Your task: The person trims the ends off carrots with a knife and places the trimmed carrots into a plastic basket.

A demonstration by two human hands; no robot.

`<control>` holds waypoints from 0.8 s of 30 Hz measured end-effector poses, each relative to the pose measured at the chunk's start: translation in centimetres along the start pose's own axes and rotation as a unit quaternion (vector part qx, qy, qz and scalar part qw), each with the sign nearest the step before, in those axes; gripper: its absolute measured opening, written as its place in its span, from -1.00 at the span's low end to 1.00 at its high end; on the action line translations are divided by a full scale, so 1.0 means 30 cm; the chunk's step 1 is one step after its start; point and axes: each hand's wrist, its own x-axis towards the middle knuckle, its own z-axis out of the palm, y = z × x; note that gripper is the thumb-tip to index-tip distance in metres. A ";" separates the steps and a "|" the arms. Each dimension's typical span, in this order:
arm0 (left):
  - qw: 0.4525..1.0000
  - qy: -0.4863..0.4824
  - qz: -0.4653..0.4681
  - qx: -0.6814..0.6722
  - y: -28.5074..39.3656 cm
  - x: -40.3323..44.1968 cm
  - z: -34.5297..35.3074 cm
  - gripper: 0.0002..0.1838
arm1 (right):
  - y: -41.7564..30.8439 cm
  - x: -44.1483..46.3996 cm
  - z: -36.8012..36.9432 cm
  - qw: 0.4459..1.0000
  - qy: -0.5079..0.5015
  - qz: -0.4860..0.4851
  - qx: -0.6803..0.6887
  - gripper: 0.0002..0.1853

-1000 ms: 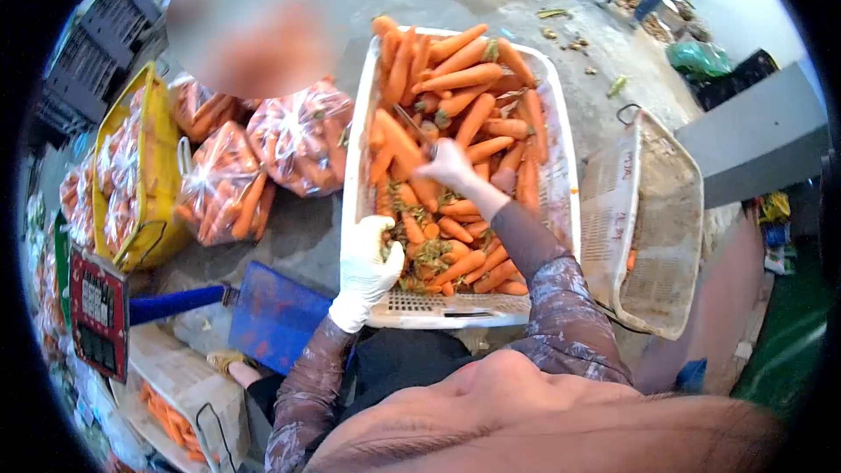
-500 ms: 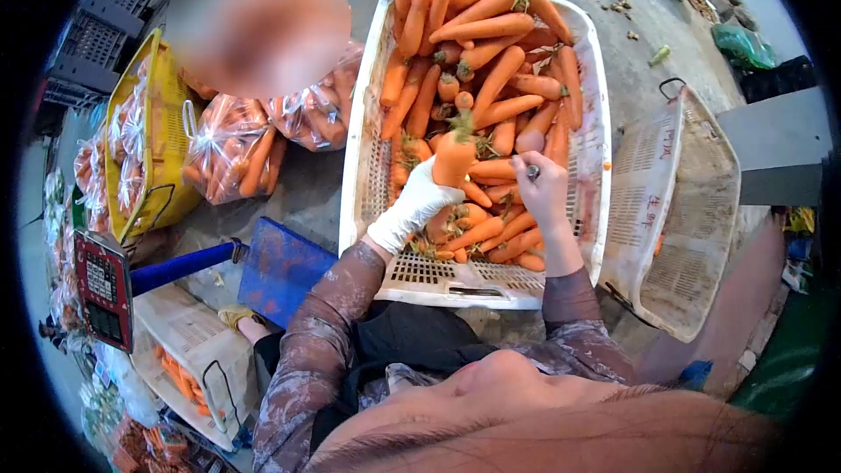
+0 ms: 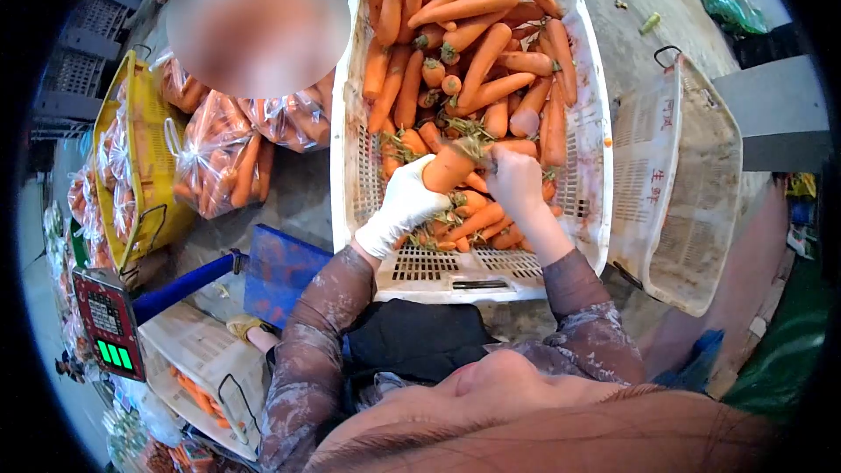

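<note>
In a white glove, my left hand (image 3: 406,203) is wrapped round a thick carrot (image 3: 448,168), its green-topped end tilted up and to the right. My bare right hand (image 3: 517,182) is closed in a fist right beside that leafy end. What the fist grips is hidden and blurred. Both hands are over a white plastic crate (image 3: 340,162) heaped with carrots (image 3: 484,61). Shorter carrots and pieces with green stubs (image 3: 473,221) lie below the hands, at the crate's near side.
Bagged carrots (image 3: 219,158) stand to the left, by a yellow crate (image 3: 158,184) with more bags. A scale with a red display (image 3: 107,320) and blue platform (image 3: 285,271) is nearer me. Another white crate (image 3: 679,201) stands at the right. A crate holding carrots (image 3: 206,342) is lower left.
My right hand has moved left, up to the carrot's leafy end. The carrot in my left hand has tipped to the right. The scale's display now shows green digits.
</note>
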 end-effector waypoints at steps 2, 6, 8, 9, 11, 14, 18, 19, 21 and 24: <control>0.998 -0.034 0.008 -0.045 0.014 -0.030 -0.007 -0.47 | 0.107 0.005 0.032 0.953 -0.222 0.122 -0.168 -0.90; 0.897 -0.148 0.014 -0.415 0.063 -0.018 -0.041 -0.44 | 0.156 0.031 0.018 0.928 -0.275 0.198 -0.155 -0.77; 0.794 -0.054 -0.143 -0.588 0.029 0.007 -0.055 -0.51 | 0.101 0.033 0.024 0.965 -0.146 0.218 -0.012 -0.74; 0.775 -0.039 -0.154 -0.612 -0.020 0.040 -0.061 -0.51 | 0.094 0.037 0.029 0.970 -0.135 0.203 0.021 -0.73; 0.754 -0.034 -0.158 -0.637 -0.072 0.068 -0.058 -0.49 | 0.096 0.041 0.044 0.967 -0.149 0.195 0.071 -0.73; 0.742 -0.040 -0.171 -0.647 -0.057 0.060 -0.031 -0.54 | 0.143 0.022 0.089 0.960 -0.149 0.186 0.150 -0.77; 0.819 0.039 -0.164 -0.548 -0.088 0.083 0.006 -0.61 | 0.192 0.024 0.168 0.915 -0.077 0.270 0.291 -0.74; 0.837 0.048 -0.157 -0.522 -0.096 0.083 0.002 -0.62 | 0.203 0.039 0.173 0.925 -0.067 0.272 0.259 -0.72; 0.840 0.076 -0.178 -0.507 -0.094 0.081 -0.009 -0.63 | 0.214 0.105 0.192 0.934 -0.054 0.272 0.225 -0.71; 0.833 0.097 -0.155 -0.522 -0.109 0.086 -0.020 -0.58 | 0.225 0.275 0.238 0.944 0.026 0.300 0.135 -0.50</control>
